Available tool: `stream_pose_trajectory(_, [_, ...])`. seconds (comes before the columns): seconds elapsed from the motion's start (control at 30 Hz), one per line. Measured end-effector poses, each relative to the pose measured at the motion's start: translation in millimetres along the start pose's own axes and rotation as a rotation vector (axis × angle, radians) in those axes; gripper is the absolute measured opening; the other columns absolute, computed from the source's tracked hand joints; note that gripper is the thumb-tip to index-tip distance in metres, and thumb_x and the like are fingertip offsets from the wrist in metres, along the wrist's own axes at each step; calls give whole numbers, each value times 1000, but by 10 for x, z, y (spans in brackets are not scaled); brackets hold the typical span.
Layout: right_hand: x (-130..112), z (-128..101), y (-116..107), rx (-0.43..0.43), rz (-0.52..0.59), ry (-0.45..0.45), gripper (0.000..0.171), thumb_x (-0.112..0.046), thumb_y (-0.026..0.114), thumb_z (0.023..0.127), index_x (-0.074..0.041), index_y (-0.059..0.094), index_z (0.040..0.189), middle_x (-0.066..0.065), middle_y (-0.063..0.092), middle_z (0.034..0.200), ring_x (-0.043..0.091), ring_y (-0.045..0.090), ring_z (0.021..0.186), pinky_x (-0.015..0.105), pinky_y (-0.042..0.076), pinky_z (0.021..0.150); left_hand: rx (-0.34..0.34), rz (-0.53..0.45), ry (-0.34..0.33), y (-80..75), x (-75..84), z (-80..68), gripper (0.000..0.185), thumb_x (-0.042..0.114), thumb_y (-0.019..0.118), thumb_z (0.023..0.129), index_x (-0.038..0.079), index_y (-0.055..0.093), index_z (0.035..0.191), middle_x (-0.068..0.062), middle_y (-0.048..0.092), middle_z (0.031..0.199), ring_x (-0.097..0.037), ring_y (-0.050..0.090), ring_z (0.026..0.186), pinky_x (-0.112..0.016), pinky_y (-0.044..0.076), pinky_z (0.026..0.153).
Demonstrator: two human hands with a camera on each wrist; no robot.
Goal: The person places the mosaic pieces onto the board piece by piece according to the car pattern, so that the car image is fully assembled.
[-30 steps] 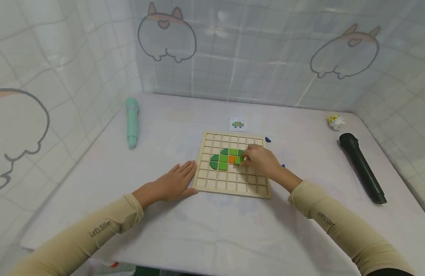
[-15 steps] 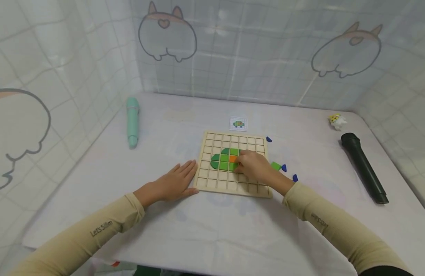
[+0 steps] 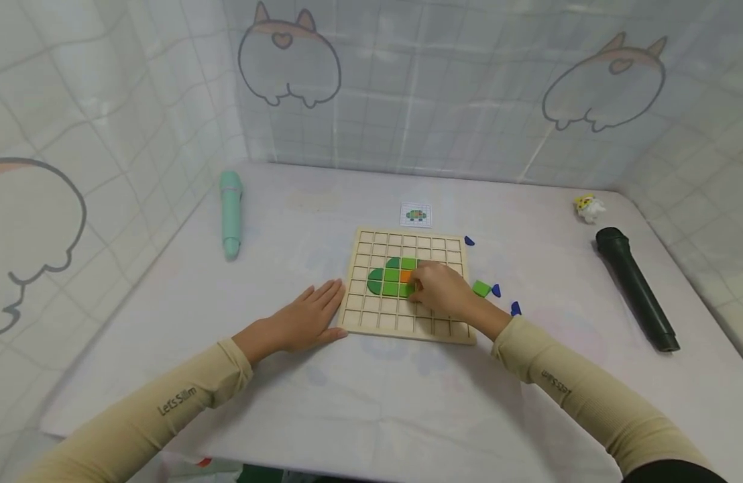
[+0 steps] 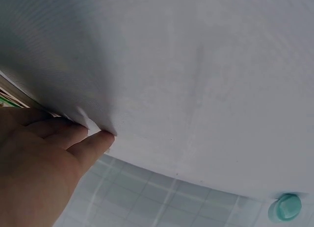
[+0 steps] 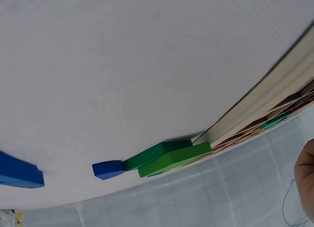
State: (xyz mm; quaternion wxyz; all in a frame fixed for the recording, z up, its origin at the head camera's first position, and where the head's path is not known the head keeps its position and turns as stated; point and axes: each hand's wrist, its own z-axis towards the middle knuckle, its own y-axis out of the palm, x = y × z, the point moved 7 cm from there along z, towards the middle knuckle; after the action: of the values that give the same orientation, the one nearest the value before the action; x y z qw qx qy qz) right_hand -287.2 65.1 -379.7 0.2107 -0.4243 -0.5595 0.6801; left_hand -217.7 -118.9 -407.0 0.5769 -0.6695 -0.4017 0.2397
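A wooden grid board (image 3: 377, 322) lies on the white-covered table, with green square and rounded tiles and one orange tile (image 3: 406, 276) in its middle cells. My left hand (image 3: 308, 318) rests flat beside the board, fingers straight, fingertips against its left edge. In the left wrist view, that hand (image 4: 44, 158) lies on the cloth. My right hand (image 3: 440, 288) reaches over the board from the right. Its curled thumb and fingers pinch the side of a green square tile (image 3: 405, 290) below the orange one. The fingers hide the cells to the right.
Right of the board lie a loose green tile (image 3: 481, 288) and blue pieces (image 3: 516, 308). Behind it are another blue piece (image 3: 469, 241) and a picture card (image 3: 416, 215). A mint microphone (image 3: 231, 215) lies left; a black microphone (image 3: 637, 288) and small figurine (image 3: 589, 208) lie right.
My right hand has moved left and slightly down with the green square tile, which now sits below the orange tile. The loose green tile has come into view. My left hand has not moved.
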Motion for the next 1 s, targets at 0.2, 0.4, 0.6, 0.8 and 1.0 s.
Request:
stream_pose_trajectory(0.2, [3,22,-46,2,75,37,30,-12,79,79,-2,65,103,2,55,80,17,49,74,28,44,63,8,-9,-4,-2,-4,-16,78,45,44,99,-11,17,146,-25,14,153,-36,11,141,-54,16,109])
stream_pose_trajectory(0.4, [93,-52,-167,54,43,6,26,-12,79,79,-4,66,99,4,59,86,18,53,78,31,47,66,10,-4,-5,6,-19,-19,78,45,44,99,-10,17,146,-25,14,153,-36,11,141,-54,16,109])
stream_pose_trajectory(0.6, [372,-209,-273,73,49,69,24,-12,78,80,-3,67,98,4,59,86,20,54,80,32,47,66,15,-1,8,21,-11,-8,77,45,43,99,-10,17,147,-25,14,153,-36,12,141,-54,15,109])
stream_pose_trajectory(0.8, [690,-415,-402,89,37,150,30,-22,74,84,1,66,102,5,57,83,20,51,72,32,44,58,23,7,18,26,-12,-5,76,43,44,100,-11,18,146,-25,15,152,-36,13,140,-54,16,109])
stream_pose_trajectory(1.0, [919,-616,-443,70,18,185,35,-24,74,84,4,66,105,5,56,80,19,51,69,31,44,56,28,5,9,36,-26,-24,77,45,44,99,-10,18,146,-25,15,153,-36,12,141,-54,16,109])
